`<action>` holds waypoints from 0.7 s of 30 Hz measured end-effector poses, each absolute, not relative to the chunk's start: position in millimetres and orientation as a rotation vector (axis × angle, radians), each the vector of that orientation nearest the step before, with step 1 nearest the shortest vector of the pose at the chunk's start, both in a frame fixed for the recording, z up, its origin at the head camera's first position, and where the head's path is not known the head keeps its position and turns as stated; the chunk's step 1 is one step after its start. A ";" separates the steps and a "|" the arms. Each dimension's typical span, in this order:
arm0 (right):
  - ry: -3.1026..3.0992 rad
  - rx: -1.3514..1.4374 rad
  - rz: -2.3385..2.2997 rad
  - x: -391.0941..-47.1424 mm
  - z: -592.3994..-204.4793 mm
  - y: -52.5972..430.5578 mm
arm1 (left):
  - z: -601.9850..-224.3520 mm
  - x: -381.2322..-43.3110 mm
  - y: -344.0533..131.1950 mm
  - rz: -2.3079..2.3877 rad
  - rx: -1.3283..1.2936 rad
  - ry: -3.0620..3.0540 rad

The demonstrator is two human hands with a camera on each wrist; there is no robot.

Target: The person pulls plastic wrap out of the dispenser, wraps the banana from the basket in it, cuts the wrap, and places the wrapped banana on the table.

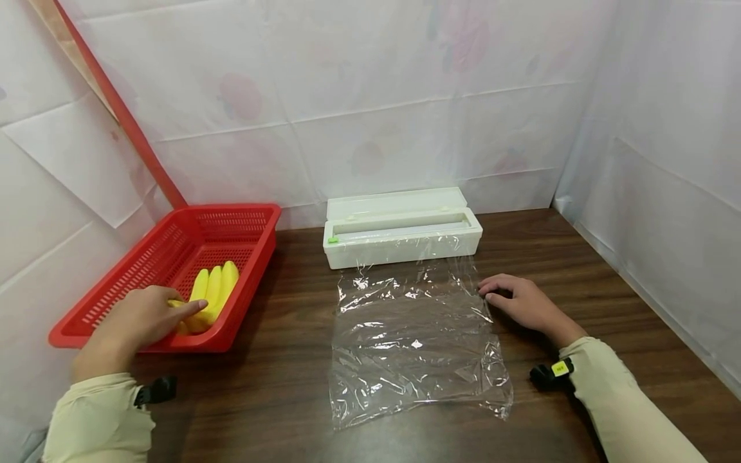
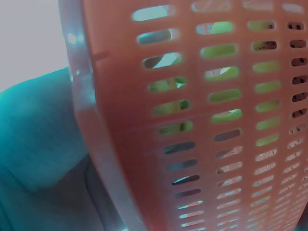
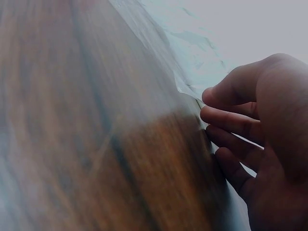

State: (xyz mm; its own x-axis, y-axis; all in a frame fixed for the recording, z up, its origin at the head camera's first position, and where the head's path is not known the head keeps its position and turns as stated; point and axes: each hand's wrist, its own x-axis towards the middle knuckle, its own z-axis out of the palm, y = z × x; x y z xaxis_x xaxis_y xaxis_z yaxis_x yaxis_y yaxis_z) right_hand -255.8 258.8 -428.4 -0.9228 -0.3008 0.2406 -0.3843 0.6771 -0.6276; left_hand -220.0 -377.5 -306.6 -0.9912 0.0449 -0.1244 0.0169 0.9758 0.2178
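Note:
A bunch of yellow bananas (image 1: 214, 289) lies in the red plastic basket (image 1: 267, 257). My left hand (image 1: 136, 321) reaches over the basket's near rim and grips the near end of the bunch, thumb on top; its other fingers are mostly hidden. Through the slots of the basket wall (image 2: 120, 96), the left wrist view shows bits of yellow-green. A sheet of clear plastic wrap (image 1: 405, 347) is spread on the table, drawn from a white wrap dispenser (image 1: 405, 251) with its lid raised. Beside the sheet's right edge my right hand (image 1: 523, 305) rests, fingers loosely bent, fingertips right at the film.
The dark wood table (image 1: 278, 399) carries everything. Behind it and at both sides hang pale patterned sheets (image 1: 370, 96). A green slider (image 1: 332, 240) sits at the dispenser's left end. A red strip (image 1: 133, 135) slants up the wall behind the basket.

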 end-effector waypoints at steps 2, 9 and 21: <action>-2.767 0.565 1.081 -255.8 -428.7 259.0 | -306.9 -219.7 -377.8 0.340 0.030 3.023; -2.762 0.562 1.077 -257.0 -429.7 259.4 | -308.5 -219.2 -381.9 0.353 -0.066 3.080; -2.759 0.549 1.087 -255.2 -429.9 258.0 | -314.5 -220.3 -379.1 0.460 -0.180 3.221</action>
State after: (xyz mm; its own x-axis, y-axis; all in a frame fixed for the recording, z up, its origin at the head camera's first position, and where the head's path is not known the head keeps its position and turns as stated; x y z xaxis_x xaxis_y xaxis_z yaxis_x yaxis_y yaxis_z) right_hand -255.2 258.0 -429.9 -0.9262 -0.2865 0.2451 -0.3767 0.6755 -0.6339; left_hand -220.3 -379.1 -314.5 -0.9870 -0.1254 0.1002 -0.0924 0.9542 0.2845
